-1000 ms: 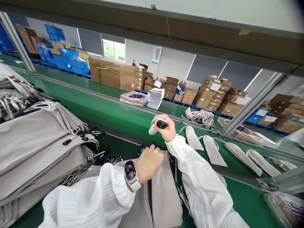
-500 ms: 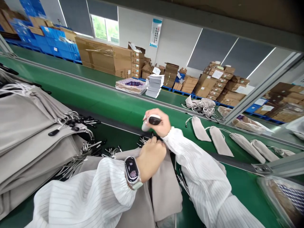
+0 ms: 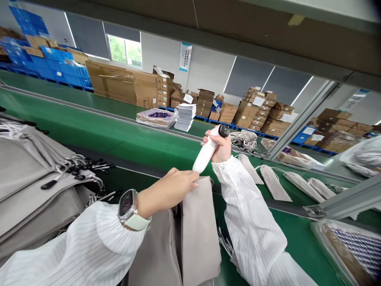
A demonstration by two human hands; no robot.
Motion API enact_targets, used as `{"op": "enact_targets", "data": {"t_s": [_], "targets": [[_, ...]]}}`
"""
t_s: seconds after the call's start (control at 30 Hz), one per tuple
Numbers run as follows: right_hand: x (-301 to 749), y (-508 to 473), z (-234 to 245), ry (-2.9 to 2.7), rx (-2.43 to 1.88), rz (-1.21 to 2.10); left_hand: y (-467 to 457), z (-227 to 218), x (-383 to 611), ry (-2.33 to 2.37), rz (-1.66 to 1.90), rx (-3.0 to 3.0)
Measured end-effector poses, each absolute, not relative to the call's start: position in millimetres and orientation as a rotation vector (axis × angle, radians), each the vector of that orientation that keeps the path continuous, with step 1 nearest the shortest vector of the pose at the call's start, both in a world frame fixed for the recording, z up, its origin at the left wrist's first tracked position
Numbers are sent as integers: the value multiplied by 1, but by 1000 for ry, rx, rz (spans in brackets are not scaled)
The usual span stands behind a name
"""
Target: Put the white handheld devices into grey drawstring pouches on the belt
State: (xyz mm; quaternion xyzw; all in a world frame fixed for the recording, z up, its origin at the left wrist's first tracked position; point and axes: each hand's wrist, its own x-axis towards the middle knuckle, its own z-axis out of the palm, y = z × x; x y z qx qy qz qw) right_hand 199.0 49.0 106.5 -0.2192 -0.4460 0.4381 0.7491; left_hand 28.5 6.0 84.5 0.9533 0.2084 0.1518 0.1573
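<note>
My right hand [image 3: 219,149] is closed round the upper part of a white handheld device [image 3: 207,152] with a black round head, held tilted with its lower end down. That lower end meets the top edge of a grey fabric pouch [image 3: 199,226] lying in front of me. My left hand [image 3: 168,191], with a smartwatch [image 3: 128,208] on the wrist, pinches the pouch's top edge beside the device's tip. Both arms wear white striped sleeves.
A thick stack of grey drawstring pouches [image 3: 32,182] with black cord ends lies at the left. Several filled pouches [image 3: 272,182] lie on the green conveyor belt [image 3: 119,139] to the right. White booklets [image 3: 185,117], cardboard boxes and blue crates stand behind. Another person's white sleeve [image 3: 364,153] shows at far right.
My right hand has lifted and turned the white device from lying sideways to pointing down at the pouch opening. My left hand has shifted to pinch the pouch's top edge. The camera swung slightly.
</note>
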Motion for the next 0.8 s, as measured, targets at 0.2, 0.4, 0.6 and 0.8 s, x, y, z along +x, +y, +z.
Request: {"op": "enact_targets", "data": {"t_s": [0.2, 0.4, 0.6, 0.8], "targets": [[201, 43, 114, -879, -503, 968, 8, 89, 32, 696, 526, 2471], [204, 48, 110, -988, -490, 774, 6, 87, 33, 708, 451, 2509], [173, 37, 79, -1632, -656, 294, -4, 58, 41, 587, 217, 2723], [152, 30, 60, -1878, -646, 274, -12, 40, 46, 613, 247, 2768]]}}
